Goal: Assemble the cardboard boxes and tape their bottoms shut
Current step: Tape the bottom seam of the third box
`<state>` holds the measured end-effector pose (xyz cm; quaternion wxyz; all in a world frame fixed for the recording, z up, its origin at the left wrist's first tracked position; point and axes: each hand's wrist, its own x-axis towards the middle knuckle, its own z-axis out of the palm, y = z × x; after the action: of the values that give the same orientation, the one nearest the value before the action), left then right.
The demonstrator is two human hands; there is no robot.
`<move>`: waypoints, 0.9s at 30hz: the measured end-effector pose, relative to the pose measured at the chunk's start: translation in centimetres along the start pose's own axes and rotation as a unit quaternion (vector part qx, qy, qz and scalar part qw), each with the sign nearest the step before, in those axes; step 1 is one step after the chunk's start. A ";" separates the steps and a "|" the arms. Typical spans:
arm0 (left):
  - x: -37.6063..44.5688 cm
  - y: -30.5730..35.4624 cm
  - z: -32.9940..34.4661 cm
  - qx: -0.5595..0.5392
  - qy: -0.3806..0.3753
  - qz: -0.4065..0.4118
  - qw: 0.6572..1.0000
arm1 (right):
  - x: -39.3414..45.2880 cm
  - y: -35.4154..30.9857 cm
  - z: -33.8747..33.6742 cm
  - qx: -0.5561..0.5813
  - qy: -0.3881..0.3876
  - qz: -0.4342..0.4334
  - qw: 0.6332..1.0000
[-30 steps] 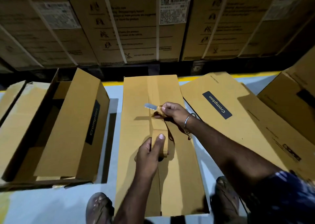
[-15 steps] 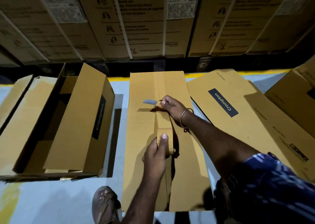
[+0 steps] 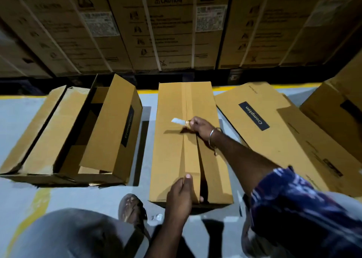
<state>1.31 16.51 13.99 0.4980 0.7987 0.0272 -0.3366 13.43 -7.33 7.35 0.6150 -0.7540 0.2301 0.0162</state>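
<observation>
Left hand (image 3: 179, 194) pinches tape (image 3: 191, 155) taut at 6 o'clock; right hand (image 3: 201, 127) grips knife (image 3: 179, 121). Keep tension, cut squarely across box (image 3: 170, 150) seam.

On the grey floor: 1 closed brown cardboard box (image 3: 176, 140) in the middle, 1 open brown cardboard box (image 3: 109, 132) to its left, 1 flattened brown cardboard carton (image 3: 274, 140) to its right. 2 bare hands: left (image 3: 179, 194), right (image 3: 201, 127). 1 short silver-bladed knife (image 3: 179, 121). 1 metal bangle (image 3: 212, 138).
</observation>
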 end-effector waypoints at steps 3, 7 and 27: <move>-0.1 -0.1 0.1 0.015 0.016 -0.002 1.000 | -6.4 1.0 2.0 0.041 -0.003 0.014 0.999; -0.6 0.3 0.5 -0.021 0.023 -0.030 0.999 | -9.0 3.7 3.6 0.022 0.004 0.011 1.000; 0.3 -0.2 1.5 -0.042 0.038 0.015 0.998 | -9.4 6.4 5.3 0.031 0.041 0.052 0.997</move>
<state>0.71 15.24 13.23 0.5349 0.7897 0.0481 -0.2965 4.07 -0.14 3.02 0.6264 -0.7216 0.2947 0.0101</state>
